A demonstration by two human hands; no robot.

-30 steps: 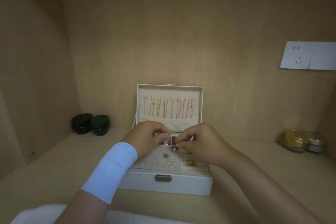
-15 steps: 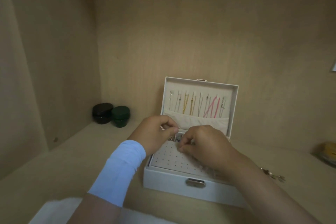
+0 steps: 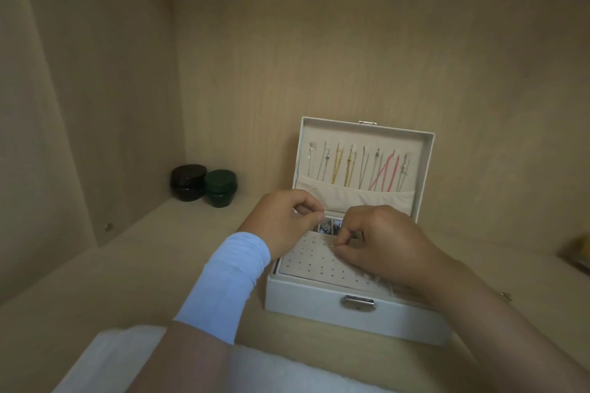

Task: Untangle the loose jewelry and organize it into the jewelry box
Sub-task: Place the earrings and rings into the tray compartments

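White jewelry box point(image 3: 322, 300) lies under both hands; right hand point(image 3: 383, 242) pinches a tiny earring point(image 3: 333, 249).

My jewelry box point(image 3: 319, 298) is white outside, with a cream lining and a silver clasp point(image 3: 358, 302). Its earring pad point(image 3: 314, 260) is cream, patterned with rows of small dark dots. In the lid point(image 3: 427, 150) hang silver, gold and pink chains point(image 3: 360, 169). My left wrist wears a pale blue sleeve point(image 3: 228, 277). Two jars, black point(image 3: 187, 181) and dark green point(image 3: 220, 187), stand on my beige wooden shelf point(image 3: 95, 281).
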